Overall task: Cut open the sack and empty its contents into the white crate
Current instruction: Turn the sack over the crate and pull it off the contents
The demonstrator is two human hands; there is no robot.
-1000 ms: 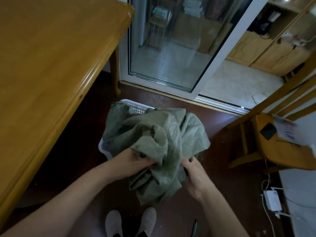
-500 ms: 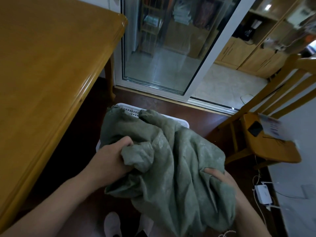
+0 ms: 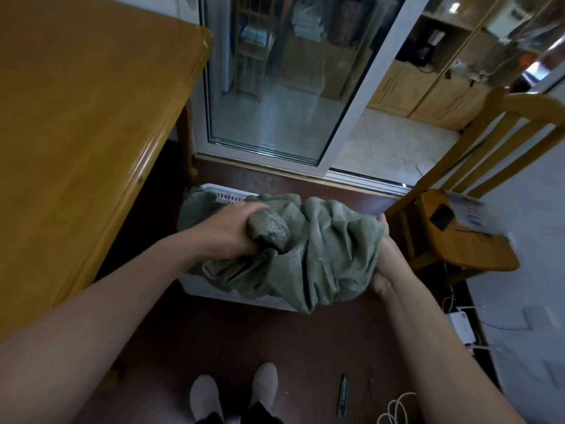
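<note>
The crumpled green sack (image 3: 324, 252) lies bunched over the white crate (image 3: 224, 194), hiding most of it. The left grip (image 3: 232, 232) clenches a wadded fold above the crate; the right grip (image 3: 382, 264) clutches the sack's edge at the crate's right.

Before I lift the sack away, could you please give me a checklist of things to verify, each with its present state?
1. The left hand grips a bunched fold of the sack: ok.
2. The right hand holds the sack's right side: ok.
3. The sack is over the white crate: ok.
4. The sack is fully emptied: cannot tell; the fabric hides the crate's inside.
5. The green tool lies on the floor, apart from both hands and the shoes: ok.
</note>
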